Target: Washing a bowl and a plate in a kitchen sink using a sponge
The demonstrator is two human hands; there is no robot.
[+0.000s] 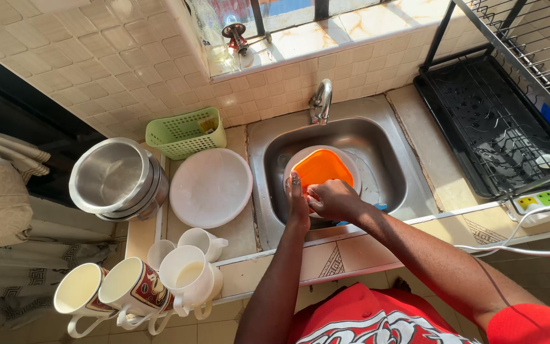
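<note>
Gripping the orange plate point(321, 167), both hands sit at its near edge.

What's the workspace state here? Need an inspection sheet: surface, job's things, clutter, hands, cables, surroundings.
Surface: tiled counter around a steel sink, tap at the back.
Job's things: orange square dish in the sink, over a white plate.
Clutter: white lid, steel pots, green basket, mugs on the left.
Hands: left hand at the orange dish's edge; right hand on its near rim.
Cables: power strip with white cords at the right.
Surroundings: black dish rack, window sill, cloth far left.
</note>
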